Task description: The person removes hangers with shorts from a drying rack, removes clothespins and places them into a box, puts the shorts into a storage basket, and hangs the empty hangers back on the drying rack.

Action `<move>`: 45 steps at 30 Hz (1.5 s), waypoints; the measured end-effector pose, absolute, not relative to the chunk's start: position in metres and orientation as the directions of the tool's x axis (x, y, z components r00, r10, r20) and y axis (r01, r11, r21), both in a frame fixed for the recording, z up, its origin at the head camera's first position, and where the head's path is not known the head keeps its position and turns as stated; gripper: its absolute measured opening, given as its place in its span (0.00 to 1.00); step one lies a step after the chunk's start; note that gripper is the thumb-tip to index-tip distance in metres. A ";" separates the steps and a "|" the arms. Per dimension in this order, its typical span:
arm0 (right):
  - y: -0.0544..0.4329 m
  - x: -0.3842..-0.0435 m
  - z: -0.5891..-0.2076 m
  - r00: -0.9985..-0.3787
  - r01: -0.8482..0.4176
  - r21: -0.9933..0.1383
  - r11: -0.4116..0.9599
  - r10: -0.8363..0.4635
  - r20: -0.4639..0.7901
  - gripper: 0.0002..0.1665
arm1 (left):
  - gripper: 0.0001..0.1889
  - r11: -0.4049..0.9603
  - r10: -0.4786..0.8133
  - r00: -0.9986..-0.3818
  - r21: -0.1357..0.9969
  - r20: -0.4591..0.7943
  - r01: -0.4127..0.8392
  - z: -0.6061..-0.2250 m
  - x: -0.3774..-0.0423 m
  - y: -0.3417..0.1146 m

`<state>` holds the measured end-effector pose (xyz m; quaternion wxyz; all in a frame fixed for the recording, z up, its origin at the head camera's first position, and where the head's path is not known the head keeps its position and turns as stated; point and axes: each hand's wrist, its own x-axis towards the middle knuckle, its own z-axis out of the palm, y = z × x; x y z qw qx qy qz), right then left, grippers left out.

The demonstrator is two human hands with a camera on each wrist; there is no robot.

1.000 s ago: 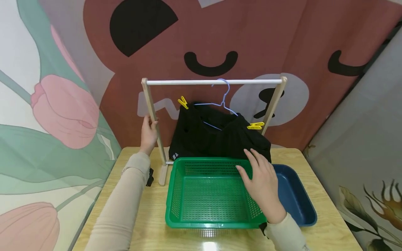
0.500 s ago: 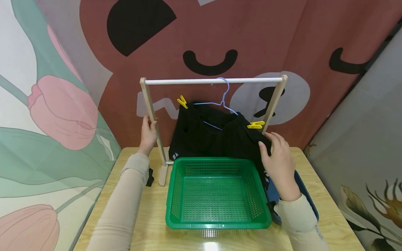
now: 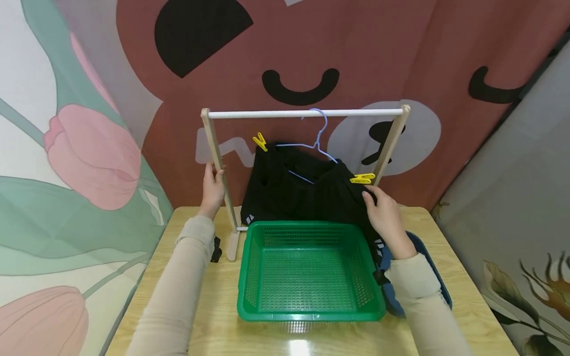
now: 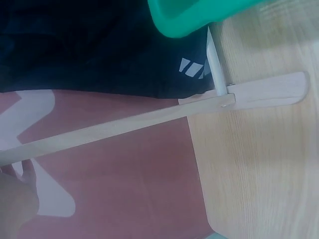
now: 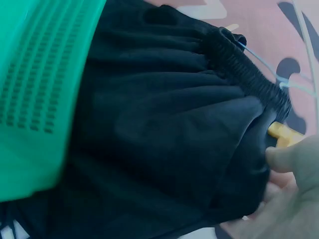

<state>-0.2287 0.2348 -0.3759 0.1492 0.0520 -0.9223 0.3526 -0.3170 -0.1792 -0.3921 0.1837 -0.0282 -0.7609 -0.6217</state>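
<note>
Black shorts (image 3: 311, 198) with a gathered waistband (image 5: 249, 74) hang from a blue hanger (image 3: 317, 143) on a small drying rack (image 3: 285, 114). One yellow clothespin (image 3: 260, 142) is at their left top corner, another yellow clothespin (image 3: 362, 178) at the right. My left hand (image 3: 213, 192) grips the rack's left wooden post (image 4: 109, 130). With my right hand (image 3: 386, 217) I pinch the shorts' right side just below the clothespin, thumb in front and fingers behind, as the right wrist view shows. The lower part of the shorts is hidden behind the green basket (image 3: 311, 316).
The green basket stands in front of the rack on a wooden table (image 3: 209, 306). To its right a blue basin (image 3: 394, 299) is partly covered by my right forearm and the shorts. A printed curtain (image 3: 285, 49) hangs close behind the rack.
My right hand has moved from over the basket's right side to the shorts' right edge and now pinches the cloth there. My left hand stays on the post.
</note>
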 end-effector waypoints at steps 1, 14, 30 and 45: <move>0.236 -0.231 -0.378 -0.949 -0.216 -0.657 0.722 0.005 0.317 0.24 | 0.20 0.222 -0.180 -0.932 0.936 0.315 0.273 -0.392 -0.317 -0.178; 0.229 -0.247 -0.383 -0.913 -0.256 -0.755 0.603 0.107 0.395 0.20 | 0.20 0.230 -0.196 -0.928 0.935 0.317 0.271 -0.392 -0.317 -0.181; 0.224 -0.247 -0.369 -0.929 -0.116 -0.898 0.425 0.273 0.249 0.19 | 0.21 0.215 -0.145 -0.953 0.949 0.266 0.233 -0.364 -0.291 -0.170; 0.227 -0.235 -0.351 -0.874 -0.181 -0.863 0.472 0.326 0.362 0.18 | 0.21 0.174 -0.169 -0.948 0.955 0.269 0.240 -0.383 -0.312 -0.177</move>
